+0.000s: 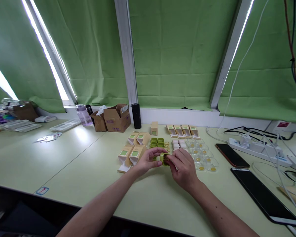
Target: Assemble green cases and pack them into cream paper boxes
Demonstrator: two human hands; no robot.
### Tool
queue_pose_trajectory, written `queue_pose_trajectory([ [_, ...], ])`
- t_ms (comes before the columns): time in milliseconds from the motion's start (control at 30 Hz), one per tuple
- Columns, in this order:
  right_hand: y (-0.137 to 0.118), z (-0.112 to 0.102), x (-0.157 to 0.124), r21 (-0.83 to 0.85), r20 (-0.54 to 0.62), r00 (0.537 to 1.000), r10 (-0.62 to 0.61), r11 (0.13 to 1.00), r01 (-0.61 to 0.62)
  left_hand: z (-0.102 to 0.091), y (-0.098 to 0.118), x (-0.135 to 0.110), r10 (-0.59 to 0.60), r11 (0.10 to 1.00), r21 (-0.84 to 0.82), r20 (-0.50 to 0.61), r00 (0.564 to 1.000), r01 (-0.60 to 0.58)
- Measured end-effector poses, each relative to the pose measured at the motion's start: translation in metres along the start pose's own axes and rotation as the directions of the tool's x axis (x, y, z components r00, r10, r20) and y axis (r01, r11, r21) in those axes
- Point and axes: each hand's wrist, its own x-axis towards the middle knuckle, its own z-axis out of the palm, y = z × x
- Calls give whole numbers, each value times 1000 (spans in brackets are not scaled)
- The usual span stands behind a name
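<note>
My left hand (148, 160) and my right hand (184, 168) meet over the table, both pinching a small green box-shaped part (164, 159) between their fingertips. Just behind them lie more green parts (157, 142) in a small cluster. To the left stand tan cartons with green labels (130, 154), their flaps open. To the right sit several clear plastic domes with yellow centres (202, 156) and small pale blocks (179, 143). A row of tan cartons (182, 130) lies further back.
Two dark phones (232, 155) (263, 196) lie at the right, beside a white power strip (258, 148) with trailing cables. At the back stand brown cardboard boxes (117, 118), a black cylinder (136, 116) and a clear bottle (84, 115). Green blinds cover the windows.
</note>
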Motion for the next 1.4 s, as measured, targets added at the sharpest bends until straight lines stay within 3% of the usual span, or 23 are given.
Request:
queue_pose_trajectory([
  [600,3,4,-4,36,35,999,-26,999,24,2,4,-1,-41,999,-4,13,999,41],
  [933,4,-5,-3,223,30,999,-19,975,12,-7,2,2,2,1000,4,-56,998,-2],
  [1033,3,-6,-5,219,33,998,51,974,-57,-6,3,2,21,996,88,-108,994,-11],
  [1200,1,-2,-8,159,153,980,127,976,-151,-4,6,3,96,962,268,-179,979,-45],
  [1400,3,4,-10,177,162,973,162,966,-190,3,11,2,150,908,413,-158,976,-73],
])
